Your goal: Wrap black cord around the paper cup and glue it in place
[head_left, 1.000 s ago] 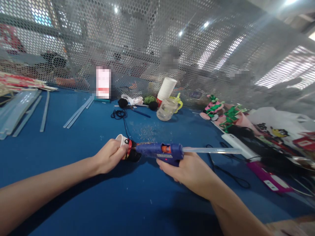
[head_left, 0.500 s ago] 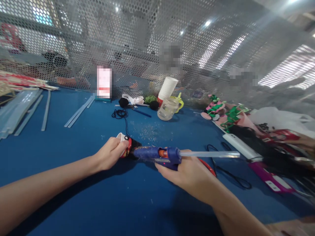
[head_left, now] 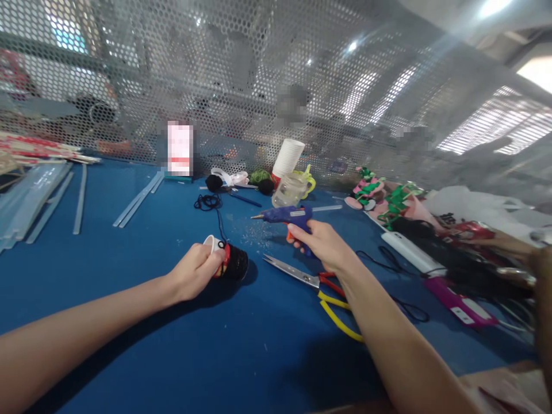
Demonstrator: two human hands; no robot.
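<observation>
Cup (head_left: pixel 237 263) — one, left grip (head_left: pixel 194 271); glue gun (head_left: pixel 282 215) — one, right grip (head_left: pixel 324 244).

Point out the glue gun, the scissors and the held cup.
Glue gun (head_left: pixel 282 215): head view, on its blue barrel.
Scissors (head_left: pixel 306 278): head view, on the blades' pivot.
Held cup (head_left: pixel 236 263): head view, on its black side.
</observation>
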